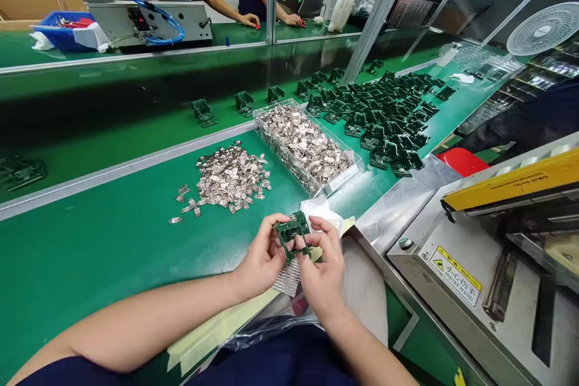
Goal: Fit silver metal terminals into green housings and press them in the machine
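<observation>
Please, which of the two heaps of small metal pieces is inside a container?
The farther heap, in the clear plastic tray; the nearer heap lies loose on the green mat.

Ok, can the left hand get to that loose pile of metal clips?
Probably yes: the left hand sits near the loose pile with nothing standing between them, though it would first have to let go of the green board.

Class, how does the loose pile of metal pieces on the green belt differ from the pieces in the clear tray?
The loose pile lies directly on the green belt; the tray pieces sit within clear plastic walls. The pile spreads, with strays at its edge; the tray pieces pack denser. Both are small, shiny, coppery metal.
</observation>
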A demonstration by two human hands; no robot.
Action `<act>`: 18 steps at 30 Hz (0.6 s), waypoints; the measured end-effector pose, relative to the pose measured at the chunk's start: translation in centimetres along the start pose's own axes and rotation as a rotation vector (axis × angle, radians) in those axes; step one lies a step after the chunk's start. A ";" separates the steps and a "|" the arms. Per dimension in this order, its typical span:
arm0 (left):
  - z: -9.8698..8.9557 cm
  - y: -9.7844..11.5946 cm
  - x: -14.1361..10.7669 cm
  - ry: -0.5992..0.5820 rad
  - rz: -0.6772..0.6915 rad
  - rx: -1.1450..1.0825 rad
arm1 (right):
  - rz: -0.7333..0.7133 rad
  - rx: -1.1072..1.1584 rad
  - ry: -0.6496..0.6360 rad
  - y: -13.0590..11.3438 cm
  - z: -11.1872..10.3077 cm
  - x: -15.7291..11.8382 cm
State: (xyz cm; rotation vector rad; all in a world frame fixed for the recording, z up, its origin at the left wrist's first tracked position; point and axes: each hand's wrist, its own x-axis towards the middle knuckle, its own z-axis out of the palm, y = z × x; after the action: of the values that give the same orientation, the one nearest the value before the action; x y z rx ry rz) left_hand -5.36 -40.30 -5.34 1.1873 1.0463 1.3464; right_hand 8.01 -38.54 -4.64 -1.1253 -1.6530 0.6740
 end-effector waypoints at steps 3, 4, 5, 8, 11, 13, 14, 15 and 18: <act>0.0 -0.3 -0.1 0.033 -0.009 -0.015 | 0.048 0.022 -0.004 0.1 0.1 -0.2; 0.1 -0.3 -0.1 0.040 -0.022 -0.030 | 0.086 0.054 -0.014 0.1 0.2 -0.3; 0.1 -0.3 -0.1 0.043 -0.039 -0.045 | 0.133 0.107 -0.028 0.1 0.2 -0.4; 0.4 -0.1 -0.2 0.049 -0.079 -0.071 | 0.296 0.328 -0.067 -0.2 0.0 -0.5; 0.6 0.1 -0.3 0.054 -0.097 -0.078 | 0.412 0.483 -0.067 -0.6 0.0 -0.4; 0.7 0.1 -0.3 0.060 -0.101 -0.091 | 0.450 0.555 -0.063 -0.9 0.0 -0.3; 0.7 0.1 -0.4 0.064 -0.102 -0.094 | 0.462 0.585 -0.059 -1.0 0.1 -0.2; 0.7 0.1 -0.4 0.068 -0.101 -0.093 | 0.471 0.606 -0.051 -1.0 0.2 -0.2; 0.8 0.3 -0.6 0.072 -0.098 -0.064 | 0.478 0.632 -0.004 -0.9 0.4 -0.3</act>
State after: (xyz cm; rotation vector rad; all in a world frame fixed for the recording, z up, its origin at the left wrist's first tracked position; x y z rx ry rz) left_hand -4.62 -40.94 -4.97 1.0340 1.0898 1.3445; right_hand 7.33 -39.18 -4.14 -1.0361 -1.0399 1.3883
